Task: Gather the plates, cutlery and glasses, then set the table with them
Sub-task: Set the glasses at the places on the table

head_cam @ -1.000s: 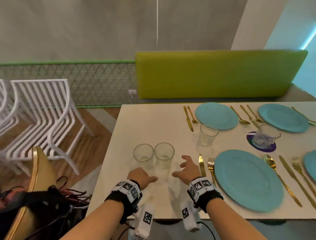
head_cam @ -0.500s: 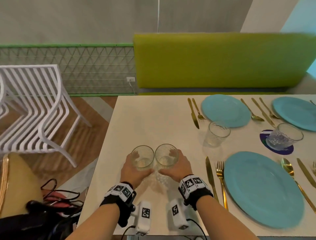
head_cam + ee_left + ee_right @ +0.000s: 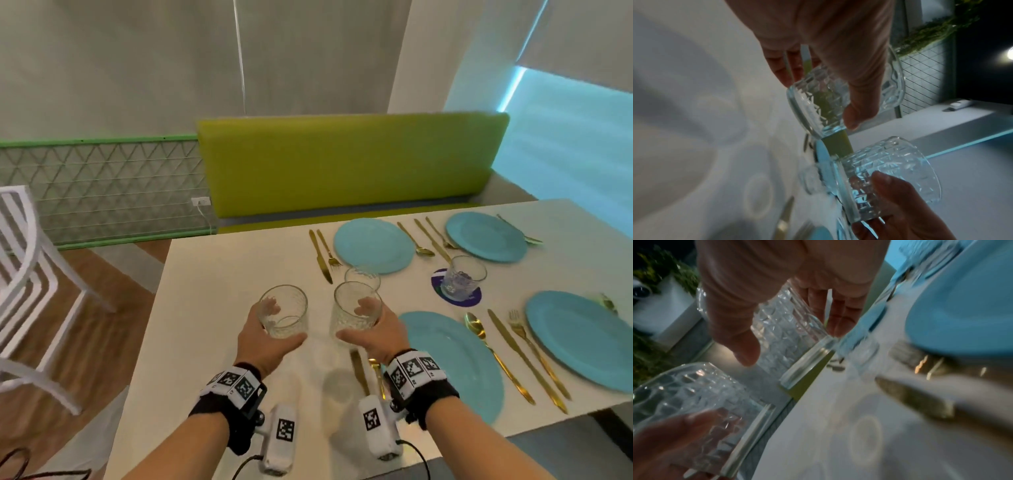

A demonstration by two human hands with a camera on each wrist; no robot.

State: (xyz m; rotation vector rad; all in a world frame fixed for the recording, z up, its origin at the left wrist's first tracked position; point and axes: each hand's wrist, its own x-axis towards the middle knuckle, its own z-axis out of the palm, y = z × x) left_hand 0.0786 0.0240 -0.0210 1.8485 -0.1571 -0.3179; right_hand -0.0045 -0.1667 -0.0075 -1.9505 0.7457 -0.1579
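My left hand (image 3: 263, 339) grips a clear faceted glass (image 3: 282, 311) and my right hand (image 3: 375, 334) grips a second one (image 3: 356, 310). Both glasses are held upright above the white table (image 3: 222, 274), a small gap between them. The left wrist view shows my left hand's thumb and fingers round its glass (image 3: 828, 104), with the other glass (image 3: 890, 175) below it. In the right wrist view the right hand's glass (image 3: 789, 331) is wrapped the same way. A third glass (image 3: 361, 277) stands on the table just behind the right one.
Blue plates lie near right (image 3: 448, 363), far right (image 3: 582, 339) and at the back (image 3: 373, 245). Gold cutlery (image 3: 513, 349) lies between them. Another glass (image 3: 462, 282) stands on a purple coaster. A white chair (image 3: 20, 274) is on the left; a green bench (image 3: 342, 164) is behind the table.
Both hands reached forward, closed round the two glasses standing side by side, and lifted them off the table. The glasses are now apart and further right.
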